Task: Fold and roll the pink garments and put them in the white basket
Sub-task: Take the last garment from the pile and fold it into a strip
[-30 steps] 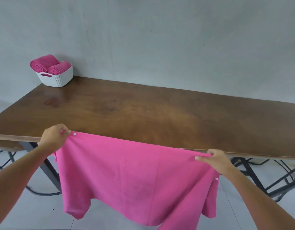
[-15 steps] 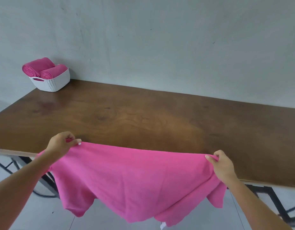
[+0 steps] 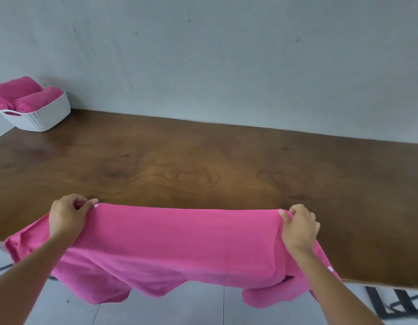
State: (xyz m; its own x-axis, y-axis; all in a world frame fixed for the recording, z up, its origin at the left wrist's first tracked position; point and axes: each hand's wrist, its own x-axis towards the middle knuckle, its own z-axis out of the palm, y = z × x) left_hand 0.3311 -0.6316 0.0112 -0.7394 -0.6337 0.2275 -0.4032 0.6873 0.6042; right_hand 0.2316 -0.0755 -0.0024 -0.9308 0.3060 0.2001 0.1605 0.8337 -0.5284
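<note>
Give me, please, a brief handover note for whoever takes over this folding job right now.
Hands: left hand and right hand each grip a top corner of the pink garment.
Things: the garment is stretched between them over the near edge of the table, lower part hanging off the front. The white basket sits at the far left corner.
Done: two rolled pink garments are in the basket.
Left: lay this one flat, fold, roll, and put it in the basket.
</note>
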